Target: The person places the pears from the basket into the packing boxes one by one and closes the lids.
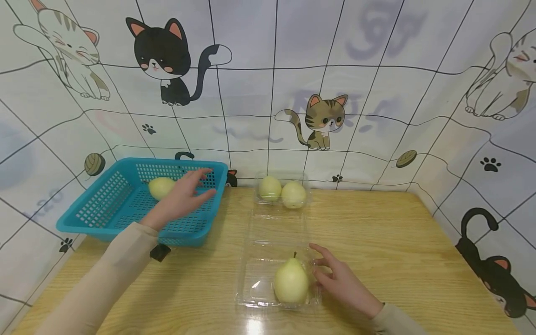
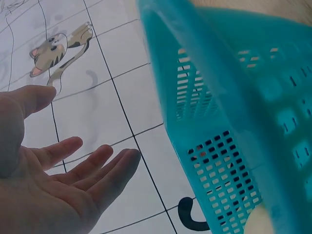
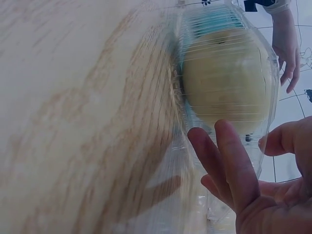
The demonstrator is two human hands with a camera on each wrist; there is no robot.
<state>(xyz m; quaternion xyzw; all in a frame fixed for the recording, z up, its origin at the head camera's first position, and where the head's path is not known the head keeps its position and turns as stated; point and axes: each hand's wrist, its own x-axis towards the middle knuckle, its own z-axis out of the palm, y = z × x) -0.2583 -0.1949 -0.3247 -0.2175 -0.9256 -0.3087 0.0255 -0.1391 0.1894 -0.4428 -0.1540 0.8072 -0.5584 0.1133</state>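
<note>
My left hand (image 1: 182,193) hovers over the right part of a teal plastic basket (image 1: 71,222), fingers spread and nothing in them. A yellow-green pear (image 1: 160,188) lies in the basket, to the left of that hand. In the left wrist view the hand (image 2: 73,180) shows a bare palm beside the basket's rim (image 2: 214,63). My right hand (image 1: 345,284) is at the right side of a clear plastic container (image 1: 256,284), its fingertips right at the wall. One pear (image 1: 291,281), stem toward the back, sits in the container's right half.
Two more pears (image 1: 294,194) sit in clear plastic at the back of the wooden table (image 1: 360,223), against the cat-print wall covering (image 1: 251,93). A flat clear plastic section (image 1: 278,223) stretches between them and the near container. A small black device (image 1: 160,252) hangs at my left wrist.
</note>
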